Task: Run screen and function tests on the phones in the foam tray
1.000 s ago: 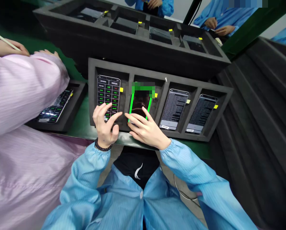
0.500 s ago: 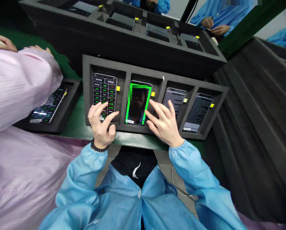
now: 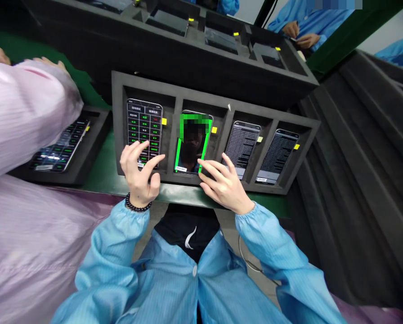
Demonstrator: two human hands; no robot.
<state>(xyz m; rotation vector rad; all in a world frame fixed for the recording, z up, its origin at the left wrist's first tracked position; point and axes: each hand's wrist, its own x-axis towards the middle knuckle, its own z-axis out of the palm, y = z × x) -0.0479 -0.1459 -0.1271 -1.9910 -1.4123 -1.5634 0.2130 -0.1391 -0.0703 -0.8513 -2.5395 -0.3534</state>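
A black foam tray [image 3: 174, 180] on the bench holds several smartphones in separate compartments. My left hand [image 3: 141, 173] hovers over the lower part of the leftmost smartphone [image 3: 144, 121], whose screen shows a grid with green and red text. Its fingers are apart and hold nothing. My right hand [image 3: 223, 182] has its fingers spread, the index fingertip at the lower right edge of the second smartphone [image 3: 190, 150]. That screen is dark with a green band round its border. The third smartphone [image 3: 244, 139] and the fourth smartphone [image 3: 279, 153] show lines of text.
Behind stands a second foam tray [image 3: 194, 42] with more phones. At left, a co-worker's pink sleeve [image 3: 33, 112] reaches over another tray [image 3: 100, 135]. Stacked black foam [image 3: 356, 180] rises on the right. Across the bench are a person's hands [image 3: 299, 36].
My right hand has moved down and left, its index fingertip going from the second phone's right side to its lower right edge. My left hand stays nearly in place.
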